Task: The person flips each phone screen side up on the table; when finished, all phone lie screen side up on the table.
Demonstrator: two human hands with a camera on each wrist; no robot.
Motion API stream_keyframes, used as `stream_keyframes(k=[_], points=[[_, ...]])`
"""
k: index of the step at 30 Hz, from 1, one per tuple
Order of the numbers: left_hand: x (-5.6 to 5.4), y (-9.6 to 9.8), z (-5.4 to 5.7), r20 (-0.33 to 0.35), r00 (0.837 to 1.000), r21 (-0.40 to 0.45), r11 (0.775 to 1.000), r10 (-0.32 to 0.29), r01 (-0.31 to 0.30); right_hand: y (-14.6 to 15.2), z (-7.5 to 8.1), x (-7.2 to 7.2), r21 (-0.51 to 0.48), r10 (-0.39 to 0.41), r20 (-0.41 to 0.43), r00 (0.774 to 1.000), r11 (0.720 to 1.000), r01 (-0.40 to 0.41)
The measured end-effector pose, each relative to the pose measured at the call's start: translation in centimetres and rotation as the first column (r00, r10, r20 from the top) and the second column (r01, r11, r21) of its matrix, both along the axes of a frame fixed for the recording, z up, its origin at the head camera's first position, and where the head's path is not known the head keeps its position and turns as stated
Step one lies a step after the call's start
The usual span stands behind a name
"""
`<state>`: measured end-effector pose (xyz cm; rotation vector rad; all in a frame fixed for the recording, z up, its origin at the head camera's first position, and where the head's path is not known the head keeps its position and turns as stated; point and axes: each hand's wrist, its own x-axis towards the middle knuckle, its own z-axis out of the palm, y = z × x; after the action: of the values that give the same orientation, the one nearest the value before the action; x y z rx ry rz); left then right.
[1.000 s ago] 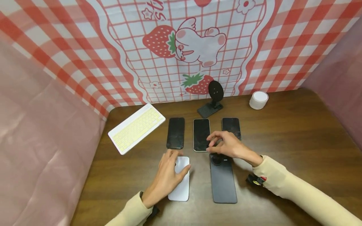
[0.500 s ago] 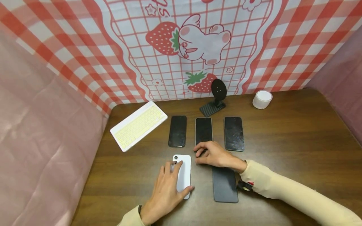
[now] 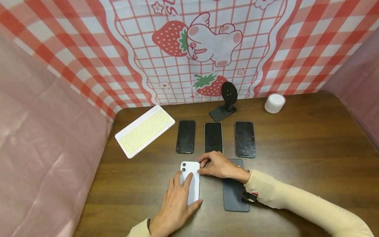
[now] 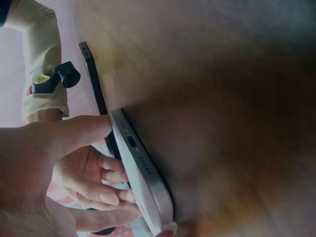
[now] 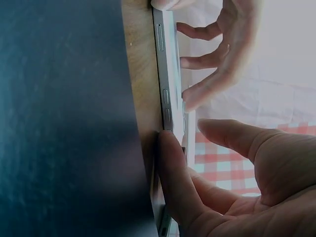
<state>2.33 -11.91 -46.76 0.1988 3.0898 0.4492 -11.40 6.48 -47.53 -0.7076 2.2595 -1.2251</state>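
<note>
A white smartphone (image 3: 193,184) lies back up on the wooden table, two camera lenses at its top left corner. My left hand (image 3: 174,200) holds it, with the thumb at the lower right edge and fingers across the back and left side. In the left wrist view, the charging-port end of the phone (image 4: 140,163) faces the camera, and one fingertip shows at its far corner. My right hand (image 3: 220,166) reaches in from the right, a fingertip touching the phone's side edge near the top; its thumb and forefinger stand apart. Below the right wrist lies a dark grey smartphone (image 3: 235,199), partly covered.
Behind the hands lie a left black phone (image 3: 186,136), a middle black phone (image 3: 213,136) and a right black phone (image 3: 245,140). Farther back stand a white keyboard (image 3: 145,131) with yellow keys, a black phone stand (image 3: 226,102) and a white cylinder (image 3: 274,103).
My right hand has moved left and toward me, from above the dark phone to the white phone's edge. My left hand has slid down along the white phone, uncovering its lenses.
</note>
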Motion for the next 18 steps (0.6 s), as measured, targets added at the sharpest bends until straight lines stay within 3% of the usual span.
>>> stream_keyframes(k=[18], points=[[-0.26, 0.84, -0.05, -0.075, 0.997, -0.042, 0.999, -0.012, 0.009, -0.32, -0.22, 0.77, 0.038, -0.06, -0.108, 0.992, 0.997, 0.064]])
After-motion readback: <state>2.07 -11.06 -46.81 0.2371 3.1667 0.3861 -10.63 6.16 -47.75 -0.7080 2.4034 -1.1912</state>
